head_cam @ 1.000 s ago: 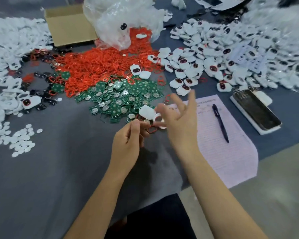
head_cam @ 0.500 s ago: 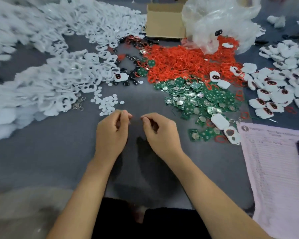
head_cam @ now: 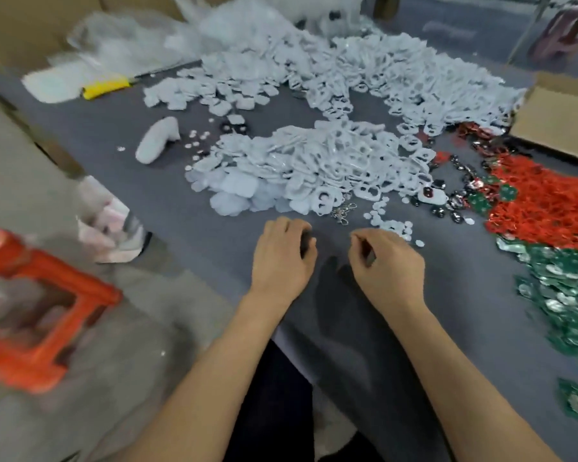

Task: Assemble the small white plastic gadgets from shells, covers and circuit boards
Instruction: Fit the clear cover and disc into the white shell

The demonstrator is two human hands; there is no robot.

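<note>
Both hands, left (head_cam: pixel 282 253) and right (head_cam: pixel 386 261), curl at the worktop (head_cam: pixel 187 215) edge; whether either grip holds anything cannot be told. Shells (head_cam: pixel 301 168) lie heaped beyond them, boards (head_cam: pixel 561 288) right of them (most assembly apparently remains).

Curled fingers of the left hand (head_cam: pixel 282 258) and right hand (head_cam: pixel 386 261) hide whatever they hold. The orange stool (head_cam: pixel 30 308), lower left, is blurred and cut off.
</note>
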